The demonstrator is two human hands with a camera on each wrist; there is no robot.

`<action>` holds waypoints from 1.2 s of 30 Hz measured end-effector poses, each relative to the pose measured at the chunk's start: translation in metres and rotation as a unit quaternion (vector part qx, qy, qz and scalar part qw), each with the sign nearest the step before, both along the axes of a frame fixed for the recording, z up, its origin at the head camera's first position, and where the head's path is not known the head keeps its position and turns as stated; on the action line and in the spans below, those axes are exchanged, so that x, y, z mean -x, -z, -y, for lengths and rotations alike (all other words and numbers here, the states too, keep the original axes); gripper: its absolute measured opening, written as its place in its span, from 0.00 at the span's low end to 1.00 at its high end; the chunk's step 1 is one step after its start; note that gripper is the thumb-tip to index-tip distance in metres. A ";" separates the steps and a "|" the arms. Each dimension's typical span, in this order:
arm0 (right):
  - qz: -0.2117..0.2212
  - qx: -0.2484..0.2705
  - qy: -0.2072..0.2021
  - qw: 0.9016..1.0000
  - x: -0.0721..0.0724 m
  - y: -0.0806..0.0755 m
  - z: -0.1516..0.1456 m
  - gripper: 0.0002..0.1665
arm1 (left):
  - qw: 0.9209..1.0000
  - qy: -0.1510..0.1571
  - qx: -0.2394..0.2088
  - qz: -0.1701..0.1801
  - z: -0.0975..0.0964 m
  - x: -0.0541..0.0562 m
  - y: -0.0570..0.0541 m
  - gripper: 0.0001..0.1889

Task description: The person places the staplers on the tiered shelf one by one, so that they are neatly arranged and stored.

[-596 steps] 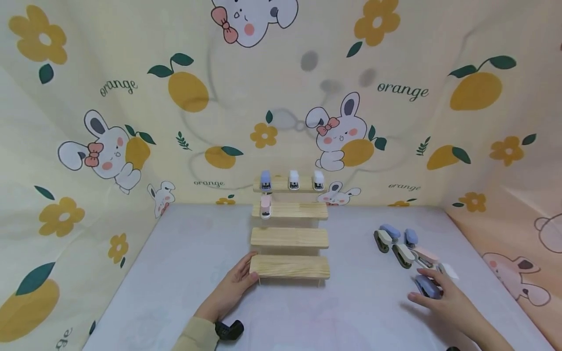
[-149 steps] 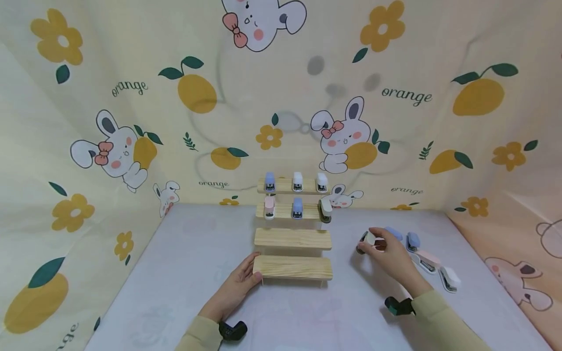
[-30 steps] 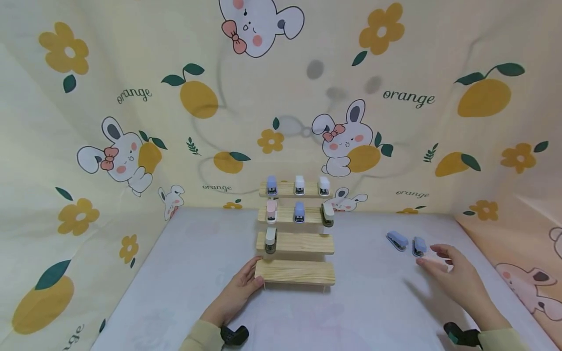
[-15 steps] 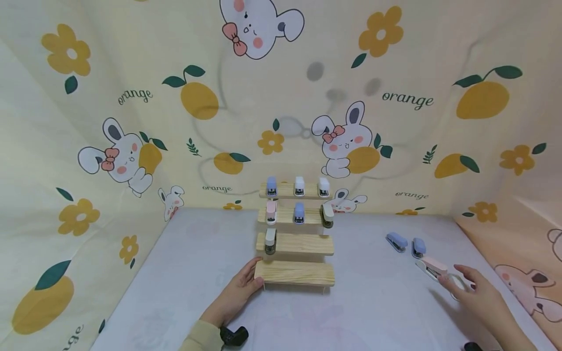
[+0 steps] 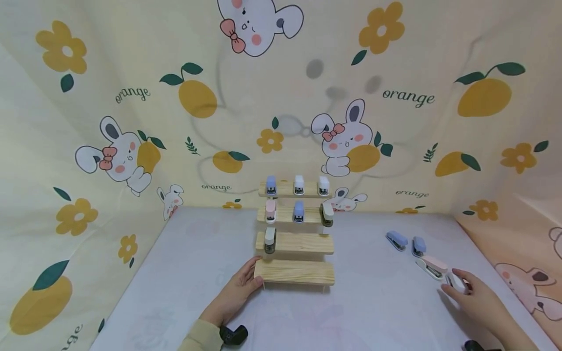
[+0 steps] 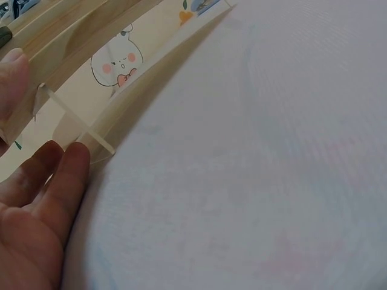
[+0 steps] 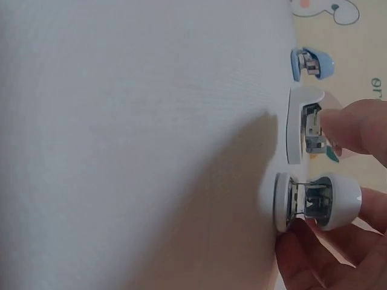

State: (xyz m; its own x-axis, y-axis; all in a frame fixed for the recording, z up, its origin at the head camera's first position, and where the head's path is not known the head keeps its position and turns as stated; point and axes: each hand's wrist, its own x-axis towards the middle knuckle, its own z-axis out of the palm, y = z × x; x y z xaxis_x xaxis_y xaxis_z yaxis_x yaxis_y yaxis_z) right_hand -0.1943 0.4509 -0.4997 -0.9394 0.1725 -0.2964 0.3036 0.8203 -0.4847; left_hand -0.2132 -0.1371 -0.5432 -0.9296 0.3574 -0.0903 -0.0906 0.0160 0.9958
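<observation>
My left hand (image 5: pixel 239 287) grips the left end of a wooden tiered rack (image 5: pixel 294 271), thumb on the lowest shelf; the left wrist view shows other fingers (image 6: pixel 72 175) below, by a thin leg. At the right, the fingers of my right hand (image 5: pixel 478 297) are curled round a white mini stapler (image 7: pixel 344 202), which stands on the table. In the right wrist view the thumb (image 7: pixel 354 127) overlaps a pink stapler (image 5: pixel 434 266) with a white base. Two blue staplers, one (image 5: pixel 397 240) farther left and one (image 5: pixel 419 245) nearer, lie beyond it.
Staplers stand in threes on the upper two shelves, among them a blue one (image 5: pixel 270 184), a pink one (image 5: pixel 270 210) and a grey-white one (image 5: pixel 327 213). A white-topped stapler (image 5: pixel 270 240) stands at the third shelf's left end. Patterned cloth (image 5: pixel 246 97) walls the table (image 5: pixel 373 302).
Over the earlier frames, two blue-grey and white-topped staplers came onto the lower tiers. Lately my right hand moved from beside the pink stapler to the white one, which has turned. Left hand stays.
</observation>
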 end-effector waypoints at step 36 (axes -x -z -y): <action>-0.073 0.026 0.030 0.997 -0.011 -0.025 0.021 0.63 | 1.000 0.001 -0.009 -0.008 0.000 0.000 0.004 0.39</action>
